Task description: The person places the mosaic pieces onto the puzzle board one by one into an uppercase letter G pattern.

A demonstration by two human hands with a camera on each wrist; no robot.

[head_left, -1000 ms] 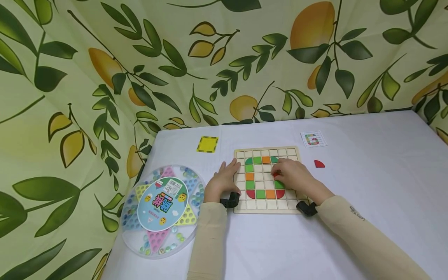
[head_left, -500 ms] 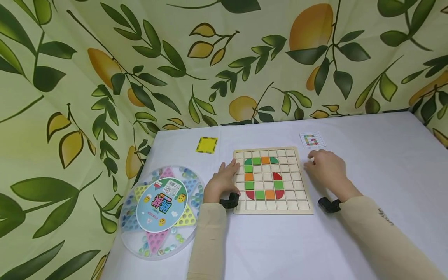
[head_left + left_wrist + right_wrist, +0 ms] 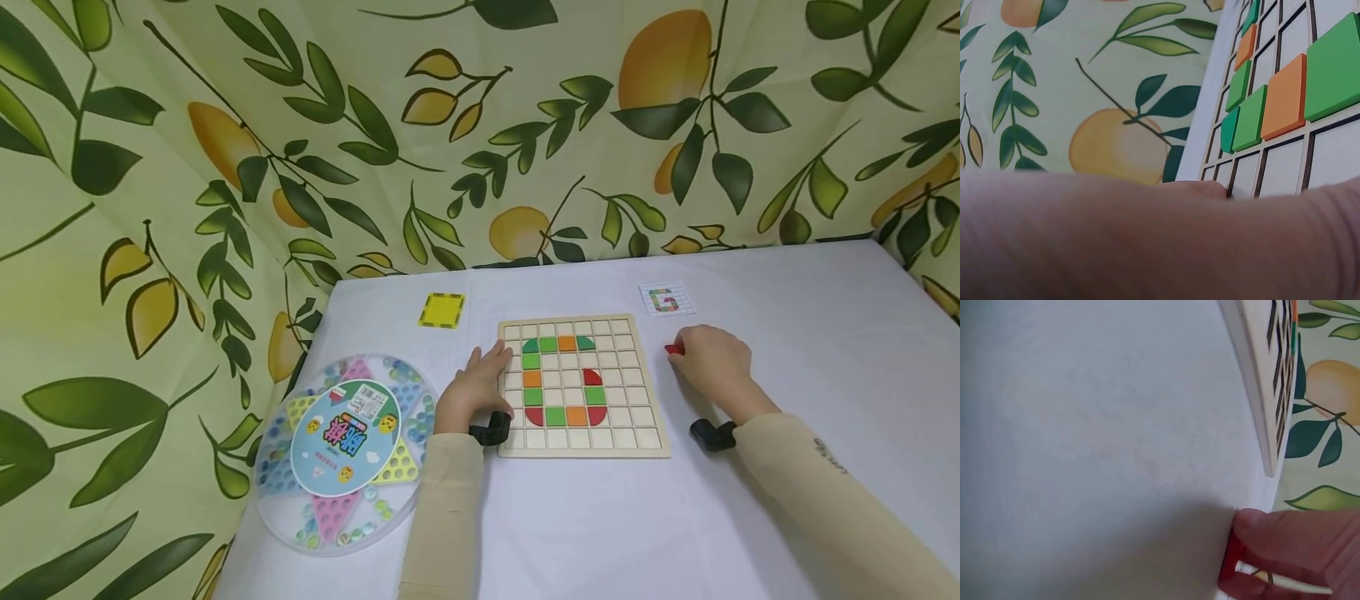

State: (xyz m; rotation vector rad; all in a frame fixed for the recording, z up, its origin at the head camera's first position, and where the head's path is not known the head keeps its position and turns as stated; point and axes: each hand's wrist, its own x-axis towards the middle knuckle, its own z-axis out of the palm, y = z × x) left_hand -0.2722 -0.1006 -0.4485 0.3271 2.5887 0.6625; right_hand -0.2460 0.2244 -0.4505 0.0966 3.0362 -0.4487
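Observation:
A wooden grid board (image 3: 626, 414) lies on the white table, with green, orange and red tiles forming a G-like outline. My left hand (image 3: 472, 390) rests on the board's left edge, fingers extended; in the left wrist view the hand (image 3: 1147, 237) fills the lower part, below the raised tiles. To the right of the board, my right hand (image 3: 712, 367) pinches a red quarter-round tile (image 3: 672, 349). The right wrist view shows this red tile (image 3: 1232, 559) between thumb and fingers, just at the tabletop. Another red quarter-round tile (image 3: 592, 378) sits in the board.
A small pattern card (image 3: 667, 299) with a coloured G lies behind the right hand. A yellow square frame (image 3: 442, 310) is at the back left. The round Chinese checkers box (image 3: 347, 450) with marbles stands left of the left arm. Leaf-printed cloth hangs behind the table.
My right hand has left the board, where a red quarter-round tile now shows, and moved right to the loose red tile, which it now pinches. The left hand stays on the board's edge.

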